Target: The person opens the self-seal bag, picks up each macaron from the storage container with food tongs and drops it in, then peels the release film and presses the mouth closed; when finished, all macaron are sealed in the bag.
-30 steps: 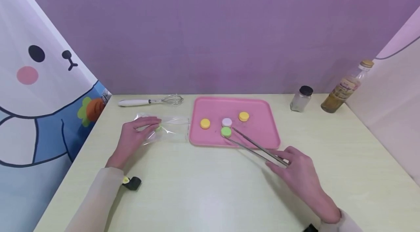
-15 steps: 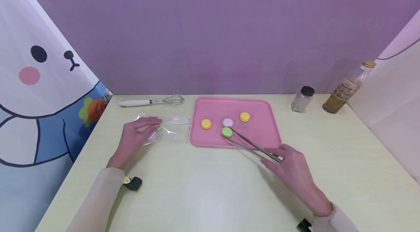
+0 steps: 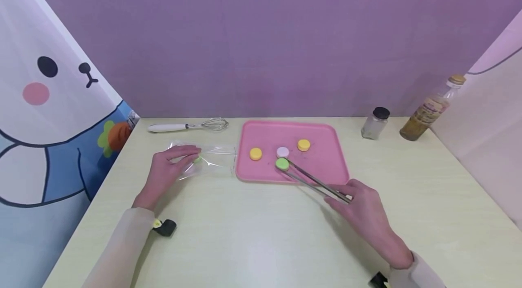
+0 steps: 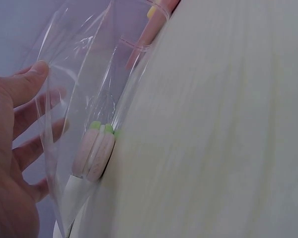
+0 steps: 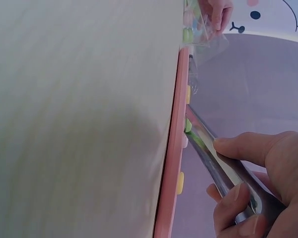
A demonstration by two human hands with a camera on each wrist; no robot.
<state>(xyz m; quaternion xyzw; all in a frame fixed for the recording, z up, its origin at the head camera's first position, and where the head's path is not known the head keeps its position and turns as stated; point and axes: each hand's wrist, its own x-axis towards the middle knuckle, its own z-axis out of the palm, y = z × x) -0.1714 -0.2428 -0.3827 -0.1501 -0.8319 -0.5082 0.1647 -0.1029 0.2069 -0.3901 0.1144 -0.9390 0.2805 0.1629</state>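
Note:
My left hand pinches the edge of a clear plastic bag lying on the table. Inside the bag, the left wrist view shows a pink macaron with green ones partly hidden behind it. My right hand holds metal tongs that reach over the front edge of a pink tray. The tong tips sit on either side of a green macaron on the tray. Close behind that one is a lilac macaron. Yellow macarons lie left and right of it.
A whisk with a white handle lies behind the bag. At the back right stand a small glass jar with a black lid and a corked bottle of brown contents. A purple backdrop borders the table's far edge.
The right hand has moved a little left and forward, and the tong tips have closed in around the green macaron. The left hand and bag have stayed in place.

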